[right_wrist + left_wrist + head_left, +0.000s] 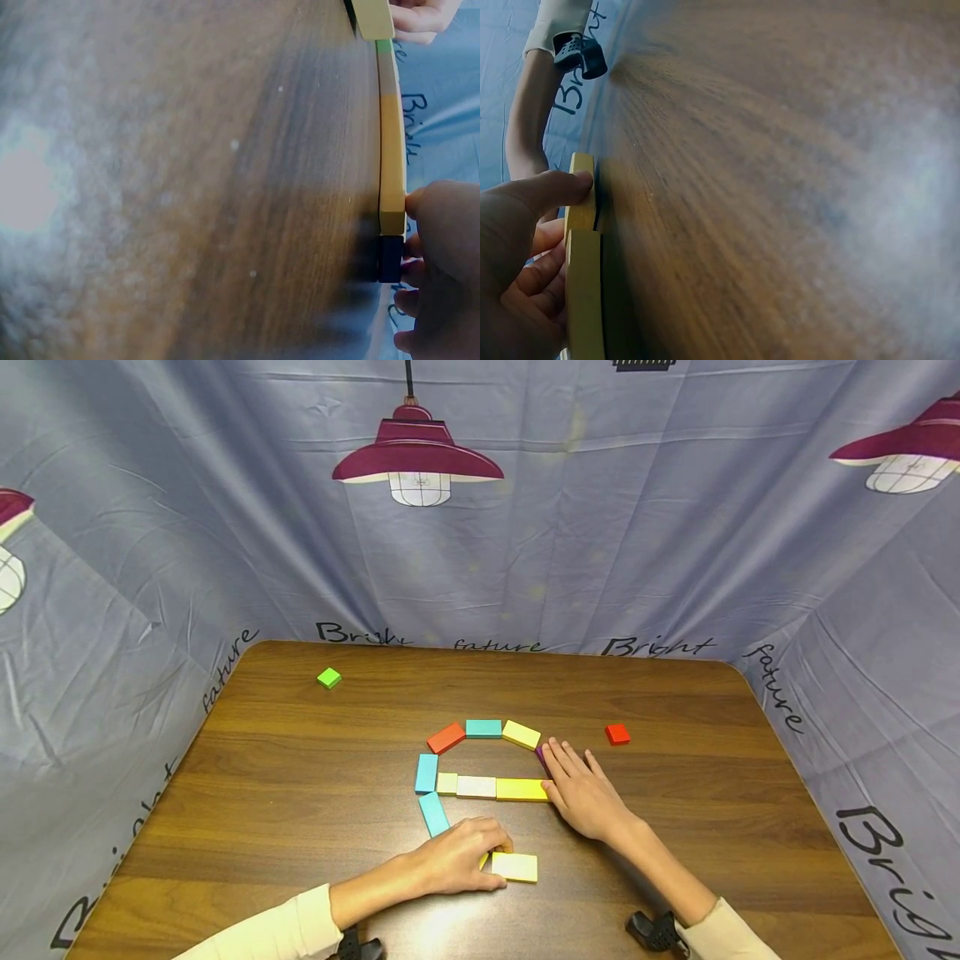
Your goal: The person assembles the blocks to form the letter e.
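In the head view, my left hand (463, 856) pinches a pale yellow block (517, 867) at its left end. The left wrist view shows the thumb on that block (580, 214), with another yellow block (585, 296) right behind it, mostly under the hand. My right hand (588, 797) lies flat with fingers extended at the right end of a yellow block (519, 789). Its fingertips partly cover a purple block (540, 754). In the right wrist view, a dark block (391, 259) sits beside the fingers, touching the yellow block's end.
Red (447, 738), teal (483, 729), pale yellow (521, 734) and blue blocks (427, 774) curve around the middle row, which includes a whitish block (476, 787). A light blue block (434, 814) lies lower left. A green block (328, 677) and a red square (617, 734) lie apart on the wooden table (262, 827).
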Demonstrator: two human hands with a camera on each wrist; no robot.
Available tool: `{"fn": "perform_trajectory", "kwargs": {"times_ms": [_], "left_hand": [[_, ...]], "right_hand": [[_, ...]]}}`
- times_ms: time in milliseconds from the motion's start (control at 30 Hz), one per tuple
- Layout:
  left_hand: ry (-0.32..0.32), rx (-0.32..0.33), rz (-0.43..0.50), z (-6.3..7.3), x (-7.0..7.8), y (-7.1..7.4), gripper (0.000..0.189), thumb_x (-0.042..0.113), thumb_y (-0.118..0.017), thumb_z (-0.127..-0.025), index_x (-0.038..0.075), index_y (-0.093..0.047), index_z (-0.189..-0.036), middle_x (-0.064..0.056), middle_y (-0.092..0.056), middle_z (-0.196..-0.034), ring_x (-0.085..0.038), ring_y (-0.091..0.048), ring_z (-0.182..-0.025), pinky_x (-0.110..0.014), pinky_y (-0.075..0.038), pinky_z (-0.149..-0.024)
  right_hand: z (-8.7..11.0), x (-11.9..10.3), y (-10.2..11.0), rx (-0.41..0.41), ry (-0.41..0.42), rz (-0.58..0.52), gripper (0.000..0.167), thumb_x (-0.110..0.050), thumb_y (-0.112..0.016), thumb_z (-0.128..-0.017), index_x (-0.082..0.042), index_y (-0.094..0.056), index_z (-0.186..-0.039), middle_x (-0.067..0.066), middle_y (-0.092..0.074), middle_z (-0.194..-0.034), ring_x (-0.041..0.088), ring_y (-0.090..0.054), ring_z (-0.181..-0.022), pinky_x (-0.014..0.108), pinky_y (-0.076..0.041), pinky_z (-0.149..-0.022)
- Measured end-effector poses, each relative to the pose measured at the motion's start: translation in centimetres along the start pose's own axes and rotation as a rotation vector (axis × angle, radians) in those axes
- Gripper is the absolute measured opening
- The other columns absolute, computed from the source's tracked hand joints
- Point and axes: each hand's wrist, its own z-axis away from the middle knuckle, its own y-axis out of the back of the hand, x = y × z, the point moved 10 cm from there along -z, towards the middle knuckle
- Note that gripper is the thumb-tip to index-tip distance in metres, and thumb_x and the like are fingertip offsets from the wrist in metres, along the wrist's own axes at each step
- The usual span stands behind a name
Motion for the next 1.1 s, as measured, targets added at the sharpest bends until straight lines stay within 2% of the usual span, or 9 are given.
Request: {"fn": "perform_trajectory", "kwargs": {"times_ms": [200,433,800,1100], "left_hand": [[-0.007,-0.007,-0.009,0.13,0.05,-0.1,0.029,0.025,-0.086,-0.078,0.014,-0.066,-0.097,0.01,-0.057,-0.088,0.001,-0.044,-0.076,-0.011,-0.039,-0.072],[0.016,-0.009,-0.076,0.37,-0.13,-0.09,0.03,0.031,-0.085,-0.078,0.018,-0.066,-0.097,0.013,-0.057,-0.088,0.004,-0.043,-0.075,-0.017,-0.039,-0.075],[0.042,-0.011,-0.089,0.54,-0.22,-0.11,0.03,0.033,-0.084,-0.078,0.019,-0.066,-0.097,0.014,-0.056,-0.088,0.002,-0.044,-0.077,-0.018,-0.036,-0.075],[0.019,0.013,-0.162,0.62,0.03,0.19,0.034,0.039,-0.084,-0.077,0.021,-0.067,-0.099,0.013,-0.057,-0.088,-0.001,-0.048,-0.08,-0.018,-0.037,-0.073]], "right_hand": [[-0.01,0.03,-0.04,0.0,-0.004,0.002,0.06,-0.03,-0.047,-0.106,0.005,-0.032,-0.153,0.022,-0.029,-0.157,0.039,-0.03,-0.143,0.062,-0.02,-0.114],[0.04,-0.06,-0.07,-0.006,-0.007,-0.003,0.06,-0.03,-0.047,-0.106,0.004,-0.032,-0.153,0.022,-0.029,-0.157,0.039,-0.03,-0.143,0.062,-0.019,-0.114],[0.0,-0.05,-0.18,-0.013,-0.008,-0.005,0.06,-0.031,-0.046,-0.107,0.004,-0.031,-0.153,0.021,-0.028,-0.158,0.038,-0.029,-0.144,0.061,-0.018,-0.115],[0.0,-0.08,0.01,-0.001,-0.003,-0.005,0.06,-0.031,-0.047,-0.106,0.004,-0.032,-0.153,0.022,-0.03,-0.157,0.039,-0.031,-0.143,0.062,-0.019,-0.114]]}}
